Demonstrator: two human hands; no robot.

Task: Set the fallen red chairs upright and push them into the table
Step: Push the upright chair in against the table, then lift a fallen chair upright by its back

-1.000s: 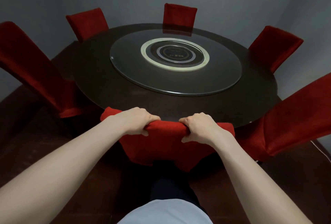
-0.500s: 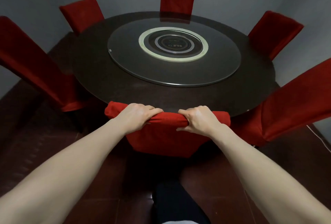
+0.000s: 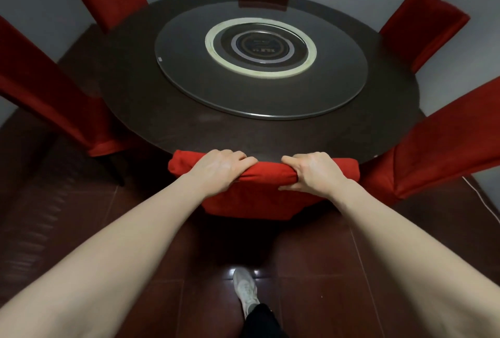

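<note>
Near chair [image 3: 265, 199], upright, its back at the near rim of the round table [image 3: 140, 110]; whether back and rim touch, I cannot tell. My left hand [image 3: 219, 168] and right hand [image 3: 315, 171] both grip the chair's top edge, fingers curled over it, with the red cover bunched between them. A glass turntable [image 3: 189, 78] lies on the middle of the table. Left chair [image 3: 40, 89] and right chair [image 3: 438, 143] stand upright on either side of mine, close to the rim. My white shoe [image 3: 244, 287] is on the dark tiled floor [image 3: 324, 270] behind the chair.
</note>
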